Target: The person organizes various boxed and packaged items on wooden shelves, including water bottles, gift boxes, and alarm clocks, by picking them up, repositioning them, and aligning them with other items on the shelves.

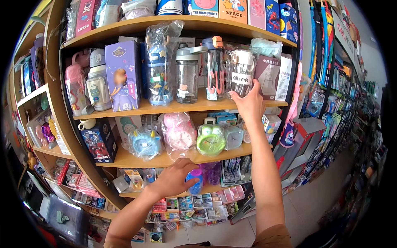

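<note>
My right hand (pixel 251 104) grips the lower part of a clear plastic water bottle (pixel 242 66) with a white lid and a white printed band. The bottle is upright on the middle wooden shelf (pixel 161 108), with clear wrap around it. To its left are a clear bottle with a dark blue and orange lid (pixel 215 62) and a grey-lidded bottle (pixel 186 71). My left hand (pixel 173 176) is empty, fingers apart, in front of the edge of the shelf below. Just above it, a pink alarm clock (pixel 178 133) and a green frog-eyed alarm clock (pixel 211 142) sit in clear bags.
A purple box (pixel 122 77) and a wrapped blue bottle (pixel 159 68) stand farther left. A brown box (pixel 268 77) is right of the gripped bottle. Boxed goods fill the top shelf (pixel 186 21). Small trays (pixel 198 201) sit low down, above a tiled floor (pixel 297 204).
</note>
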The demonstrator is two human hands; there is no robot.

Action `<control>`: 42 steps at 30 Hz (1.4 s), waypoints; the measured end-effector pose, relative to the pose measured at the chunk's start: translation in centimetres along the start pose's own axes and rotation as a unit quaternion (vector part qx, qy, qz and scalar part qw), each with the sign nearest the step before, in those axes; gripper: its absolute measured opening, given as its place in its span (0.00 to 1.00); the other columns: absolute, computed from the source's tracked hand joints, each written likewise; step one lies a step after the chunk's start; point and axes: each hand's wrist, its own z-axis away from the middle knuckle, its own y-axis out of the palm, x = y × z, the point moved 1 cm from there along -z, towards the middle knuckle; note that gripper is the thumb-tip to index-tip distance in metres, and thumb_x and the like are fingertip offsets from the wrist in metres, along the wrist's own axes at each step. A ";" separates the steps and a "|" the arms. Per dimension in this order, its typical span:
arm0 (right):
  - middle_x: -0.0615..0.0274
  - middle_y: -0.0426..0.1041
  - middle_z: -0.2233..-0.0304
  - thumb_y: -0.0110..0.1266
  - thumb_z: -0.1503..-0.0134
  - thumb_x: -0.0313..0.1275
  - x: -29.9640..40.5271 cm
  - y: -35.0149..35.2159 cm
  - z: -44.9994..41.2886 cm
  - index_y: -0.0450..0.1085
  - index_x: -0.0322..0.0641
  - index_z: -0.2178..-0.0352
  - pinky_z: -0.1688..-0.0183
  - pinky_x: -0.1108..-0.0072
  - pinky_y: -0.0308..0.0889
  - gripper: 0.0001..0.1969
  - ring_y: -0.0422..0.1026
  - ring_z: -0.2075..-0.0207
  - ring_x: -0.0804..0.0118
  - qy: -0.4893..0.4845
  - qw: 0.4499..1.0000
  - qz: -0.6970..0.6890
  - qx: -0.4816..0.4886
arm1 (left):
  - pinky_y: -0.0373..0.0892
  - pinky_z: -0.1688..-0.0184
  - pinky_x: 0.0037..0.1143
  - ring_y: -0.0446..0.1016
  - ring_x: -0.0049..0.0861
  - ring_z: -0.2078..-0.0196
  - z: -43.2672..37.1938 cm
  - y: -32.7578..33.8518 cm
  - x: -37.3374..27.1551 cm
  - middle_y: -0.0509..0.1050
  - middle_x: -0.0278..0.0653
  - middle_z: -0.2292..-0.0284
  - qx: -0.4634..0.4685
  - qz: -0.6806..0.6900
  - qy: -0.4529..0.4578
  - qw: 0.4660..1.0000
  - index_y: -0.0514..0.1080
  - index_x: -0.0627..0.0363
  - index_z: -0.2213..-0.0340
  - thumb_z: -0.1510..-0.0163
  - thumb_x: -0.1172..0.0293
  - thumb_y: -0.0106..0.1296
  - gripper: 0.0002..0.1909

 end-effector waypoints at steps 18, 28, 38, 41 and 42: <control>0.42 0.70 0.50 0.69 0.42 0.46 -1.1 0.2 0.7 0.60 0.35 0.37 0.52 0.52 0.72 0.40 0.77 0.53 0.34 -0.053 0.994 0.037 -0.092 | 0.70 0.38 0.40 0.73 0.50 0.40 0.9 -0.7 -0.1 0.74 0.53 0.45 -0.013 0.011 0.003 1.000 0.76 0.60 0.45 0.38 0.59 0.63 0.24; 0.36 0.77 0.50 0.64 0.42 0.60 5.8 1.9 2.2 0.61 0.33 0.36 0.47 0.53 0.72 0.47 0.78 0.48 0.35 -0.104 0.995 0.006 0.000 | 0.72 0.40 0.41 0.73 0.50 0.42 0.5 -0.6 -1.0 0.74 0.51 0.47 -0.015 0.013 0.029 0.999 0.74 0.61 0.46 0.38 0.59 0.61 0.24; 0.40 0.83 0.59 0.67 0.49 0.60 7.5 3.0 1.5 0.68 0.36 0.46 0.50 0.52 0.74 0.42 0.82 0.55 0.37 -0.021 0.997 0.033 0.070 | 0.69 0.37 0.39 0.72 0.50 0.39 3.7 -1.4 1.4 0.74 0.52 0.44 -0.009 0.034 -0.022 0.999 0.75 0.59 0.45 0.37 0.59 0.62 0.24; 0.45 0.84 0.59 0.67 0.50 0.61 7.8 2.9 1.8 0.70 0.39 0.50 0.49 0.52 0.73 0.40 0.82 0.55 0.38 -0.019 0.997 0.045 0.067 | 0.69 0.36 0.39 0.73 0.51 0.39 5.2 -0.5 2.9 0.74 0.52 0.44 -0.018 0.045 -0.051 0.998 0.75 0.59 0.44 0.36 0.60 0.62 0.24; 0.42 0.83 0.60 0.69 0.51 0.61 8.3 2.9 2.0 0.67 0.39 0.51 0.51 0.48 0.73 0.40 0.82 0.56 0.36 -0.027 0.997 0.051 0.053 | 0.69 0.37 0.39 0.73 0.51 0.40 5.8 -0.6 3.1 0.74 0.52 0.44 -0.024 0.043 -0.051 0.997 0.74 0.59 0.44 0.36 0.60 0.62 0.24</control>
